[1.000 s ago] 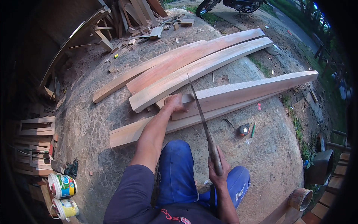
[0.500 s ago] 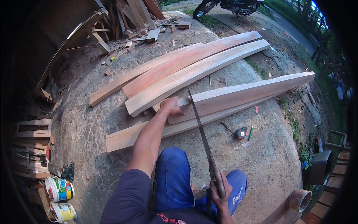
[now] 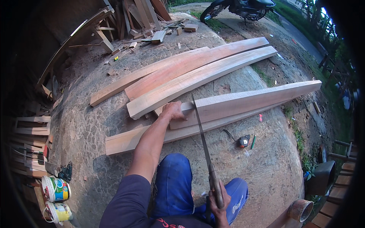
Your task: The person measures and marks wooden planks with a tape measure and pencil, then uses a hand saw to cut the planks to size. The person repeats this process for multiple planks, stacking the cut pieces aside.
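Head view — left grip [image 3: 173, 111], outstretched, clasped on the board [image 3: 243, 104]; right grip [image 3: 222, 201], low, wrapped round the saw [image 3: 208, 161].

The saw blade [image 3: 204, 142] is grey, the trousers [image 3: 173, 184] blue.

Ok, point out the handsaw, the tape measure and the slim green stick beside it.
Handsaw [image 3: 205, 149]: head view, on the blade.
Tape measure [image 3: 243, 141]: head view, on the case.
Slim green stick [image 3: 253, 142]: head view, middle of its length.
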Available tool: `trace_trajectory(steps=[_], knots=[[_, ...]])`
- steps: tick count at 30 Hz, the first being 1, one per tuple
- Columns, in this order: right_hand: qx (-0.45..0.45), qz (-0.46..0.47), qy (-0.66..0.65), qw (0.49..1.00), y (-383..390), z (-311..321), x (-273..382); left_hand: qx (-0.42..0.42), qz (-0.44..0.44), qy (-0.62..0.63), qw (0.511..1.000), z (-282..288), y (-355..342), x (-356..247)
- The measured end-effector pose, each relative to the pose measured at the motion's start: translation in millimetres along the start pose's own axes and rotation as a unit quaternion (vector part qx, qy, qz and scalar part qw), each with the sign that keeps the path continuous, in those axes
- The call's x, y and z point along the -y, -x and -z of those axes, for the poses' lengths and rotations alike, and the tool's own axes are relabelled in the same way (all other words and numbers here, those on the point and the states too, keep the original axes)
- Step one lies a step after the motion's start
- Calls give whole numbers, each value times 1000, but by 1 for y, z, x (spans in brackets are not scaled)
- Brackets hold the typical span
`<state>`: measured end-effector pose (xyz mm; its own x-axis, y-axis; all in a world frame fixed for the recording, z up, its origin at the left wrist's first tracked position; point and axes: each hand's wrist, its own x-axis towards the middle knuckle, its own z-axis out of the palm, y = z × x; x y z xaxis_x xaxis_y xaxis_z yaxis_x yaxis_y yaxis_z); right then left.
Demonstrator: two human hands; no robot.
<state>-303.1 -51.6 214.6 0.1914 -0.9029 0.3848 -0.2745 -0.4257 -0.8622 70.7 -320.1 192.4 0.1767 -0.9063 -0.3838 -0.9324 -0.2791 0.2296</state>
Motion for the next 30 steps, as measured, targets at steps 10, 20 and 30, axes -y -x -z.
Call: trace_trajectory(steps=[10, 20, 30], knots=[[2, -93, -42, 995, -56, -51, -52, 21, 20, 4, 1000, 7, -4, -2], [-23, -27, -84, 996, -180, -123, -74, -52, 26, -18, 998, -8, 22, -15], [32, -75, 28, 996, 25, 9, -1, 5, 7, 4, 1000, 2, -7, 2]])
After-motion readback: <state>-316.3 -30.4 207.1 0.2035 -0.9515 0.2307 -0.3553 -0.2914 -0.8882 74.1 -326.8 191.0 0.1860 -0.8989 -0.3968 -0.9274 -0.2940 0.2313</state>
